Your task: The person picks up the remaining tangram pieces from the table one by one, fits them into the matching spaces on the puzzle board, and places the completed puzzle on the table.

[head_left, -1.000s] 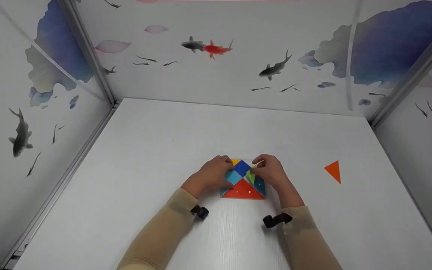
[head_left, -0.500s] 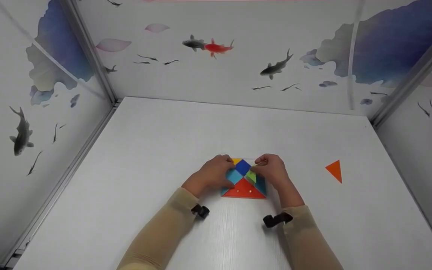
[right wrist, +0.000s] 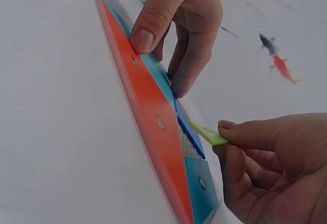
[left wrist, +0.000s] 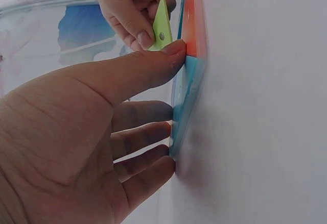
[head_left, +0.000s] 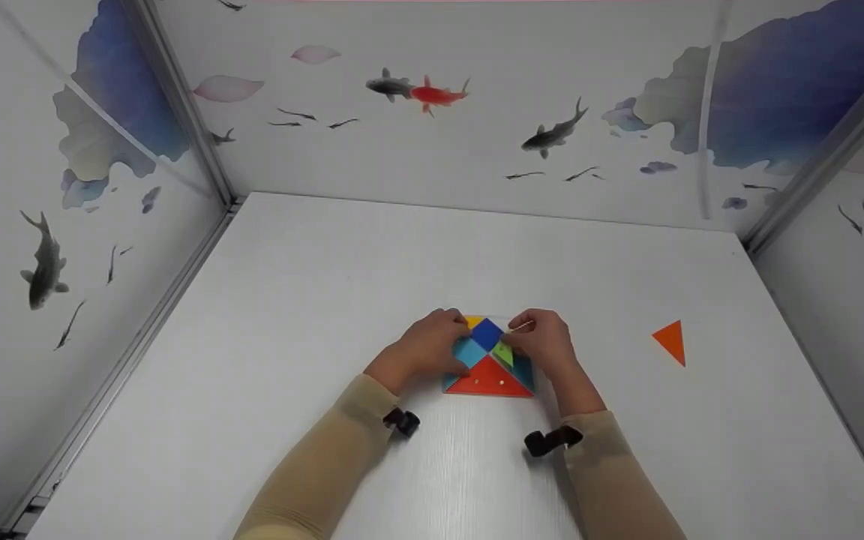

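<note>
A tangram board lies in front of me, its pieces bearing small round metal dots. It holds a large red triangle, a blue square, a light blue piece, a dark teal piece and a bit of yellow. My left hand rests on the board's left side, thumb and fingertips pressing on it. My right hand pinches a light green tangram piece between thumb and fingers. The green piece is tilted over a bare textured gap beside the blue square.
An orange triangle lies alone on the white table, right of the board. White walls with printed fish enclose the table at the back and both sides. A black wrist camera sits on each wrist.
The green piece in my right hand has turned and shifted slightly beside the blue square. My left hand has kept its place on the board.
</note>
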Tool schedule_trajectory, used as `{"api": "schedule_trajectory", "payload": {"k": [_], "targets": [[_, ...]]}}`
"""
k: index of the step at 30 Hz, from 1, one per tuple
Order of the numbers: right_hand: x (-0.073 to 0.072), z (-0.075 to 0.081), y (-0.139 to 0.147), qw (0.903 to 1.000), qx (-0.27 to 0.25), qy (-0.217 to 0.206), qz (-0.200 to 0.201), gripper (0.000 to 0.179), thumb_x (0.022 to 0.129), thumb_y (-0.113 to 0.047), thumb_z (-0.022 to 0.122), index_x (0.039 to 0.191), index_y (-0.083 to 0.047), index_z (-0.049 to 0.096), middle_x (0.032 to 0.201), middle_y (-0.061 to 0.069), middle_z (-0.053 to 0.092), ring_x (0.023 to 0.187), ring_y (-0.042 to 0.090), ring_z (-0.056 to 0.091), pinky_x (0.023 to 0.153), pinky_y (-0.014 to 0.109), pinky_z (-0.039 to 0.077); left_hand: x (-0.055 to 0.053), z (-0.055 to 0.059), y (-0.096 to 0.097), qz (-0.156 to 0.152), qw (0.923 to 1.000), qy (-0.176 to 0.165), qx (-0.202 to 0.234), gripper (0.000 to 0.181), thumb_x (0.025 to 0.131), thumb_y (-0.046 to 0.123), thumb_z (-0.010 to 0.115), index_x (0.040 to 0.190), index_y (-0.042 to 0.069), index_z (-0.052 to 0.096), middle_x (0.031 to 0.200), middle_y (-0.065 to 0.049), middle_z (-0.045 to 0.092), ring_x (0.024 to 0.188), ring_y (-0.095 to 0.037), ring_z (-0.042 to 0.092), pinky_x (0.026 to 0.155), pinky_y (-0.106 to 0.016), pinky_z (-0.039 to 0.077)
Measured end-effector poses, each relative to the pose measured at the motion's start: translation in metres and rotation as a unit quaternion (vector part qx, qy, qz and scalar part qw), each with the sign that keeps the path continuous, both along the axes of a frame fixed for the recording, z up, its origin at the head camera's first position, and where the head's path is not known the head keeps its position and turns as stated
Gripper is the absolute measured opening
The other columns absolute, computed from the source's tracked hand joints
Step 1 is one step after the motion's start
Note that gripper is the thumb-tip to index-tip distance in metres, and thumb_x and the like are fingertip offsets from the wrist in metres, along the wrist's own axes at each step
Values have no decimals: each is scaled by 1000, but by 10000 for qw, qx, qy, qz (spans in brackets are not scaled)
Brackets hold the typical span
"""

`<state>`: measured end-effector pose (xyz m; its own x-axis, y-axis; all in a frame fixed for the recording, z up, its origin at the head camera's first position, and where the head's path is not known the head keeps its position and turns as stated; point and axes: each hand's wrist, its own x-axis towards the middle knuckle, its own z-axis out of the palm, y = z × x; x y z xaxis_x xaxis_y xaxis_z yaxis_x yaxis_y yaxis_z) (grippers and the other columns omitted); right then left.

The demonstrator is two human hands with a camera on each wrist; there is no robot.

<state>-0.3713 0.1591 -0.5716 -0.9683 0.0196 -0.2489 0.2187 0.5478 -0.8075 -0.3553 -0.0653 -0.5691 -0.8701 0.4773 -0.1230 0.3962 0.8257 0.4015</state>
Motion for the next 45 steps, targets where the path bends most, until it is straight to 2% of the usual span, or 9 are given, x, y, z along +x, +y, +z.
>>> {"api": "schedule_trajectory", "payload": {"k": [10, 19, 24, 40, 45], "targets": [[1, -4, -3, 10000, -11, 22, 33, 22, 94, -16, 80, 112, -7, 70, 110, 15, 73, 96, 25, 71, 84, 30, 64, 0, 0, 0, 80, 9999, -97, 14, 66, 89, 39, 86, 148, 17, 64, 152, -4, 55, 140, -23, 50, 120, -41, 48], [1, -6, -1, 9995, 31, 201, 239, 20, 93, -13, 80, 110, -6, 71, 107, 14, 74, 90, 23, 72, 82, 31, 64, -2, 0, -2, -194, 9997, 107, -132, 61, 90, 40, 83, 144, 16, 67, 149, -5, 57, 137, -24, 51, 116, -37, 50], [2, -5, -1, 9991, 50, 272, 312, 17, 93, -10, 79, 107, -5, 72, 103, 13, 74, 85, 21, 71, 79, 30, 63, -2, 0, -2, -180, 9998, 82, -99, 62, 91, 40, 83, 145, 16, 66, 150, -5, 56, 138, -24, 51, 118, -38, 49], [2, -3, -2, 9991, 269, 121, 313, 17, 95, -13, 79, 109, -7, 71, 105, 13, 71, 93, 24, 68, 80, 28, 62, -3, -2, -1, -88, 9999, 21, -84, 63, 89, 40, 84, 145, 16, 66, 151, -5, 56, 138, -23, 51, 117, -38, 50], [3, -2, -2, 9974, 514, 302, 397, 17, 93, -12, 80, 107, -6, 72, 103, 12, 72, 92, 23, 66, 80, 29, 60, -4, -3, -1, -133, 9999, 62, -81, 62, 89, 41, 84, 144, 16, 67, 149, -4, 57, 136, -23, 52, 116, -37, 50]]}}
